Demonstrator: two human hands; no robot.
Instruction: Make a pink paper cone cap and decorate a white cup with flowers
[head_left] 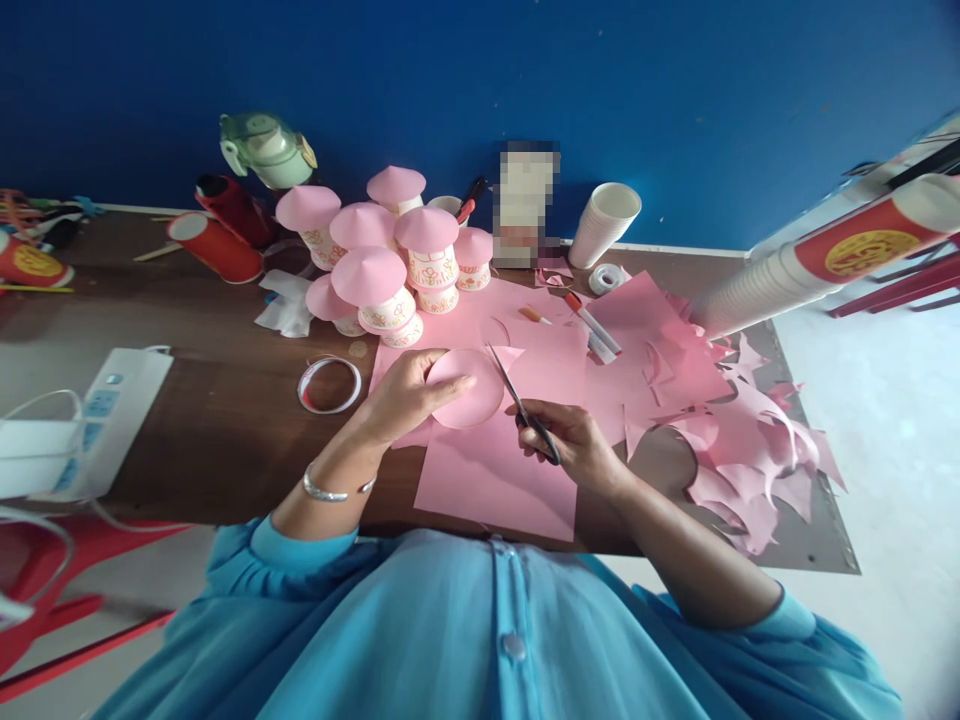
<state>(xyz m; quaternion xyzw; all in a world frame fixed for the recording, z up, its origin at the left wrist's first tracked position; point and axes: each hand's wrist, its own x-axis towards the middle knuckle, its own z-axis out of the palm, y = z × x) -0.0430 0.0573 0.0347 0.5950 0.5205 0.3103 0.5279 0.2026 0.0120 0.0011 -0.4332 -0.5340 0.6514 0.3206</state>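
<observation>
Between the thumb and fingers of my left hand [409, 393] is a round pink paper disc [472, 395], held above pink sheets on the table. A pointed pink offcut [511, 357] shows at the disc's upper right edge. My right hand [574, 440] grips scissors [537, 436] by their dark handles. The blades point up and left, close to the disc's right edge; whether they touch it I cannot tell. Below the disc lies a large pink sheet [499, 490]. Behind my left hand stand several decorated paper cups with pink cone roofs [369, 277].
Pink scraps [750, 460] pile up at the right. Markers [594, 325] and a small white tape roll [609, 279] lie behind the scissors. A larger tape roll [328, 385] and a power strip [112, 425] are at the left. Stacked cups [605, 225] stand by the wall.
</observation>
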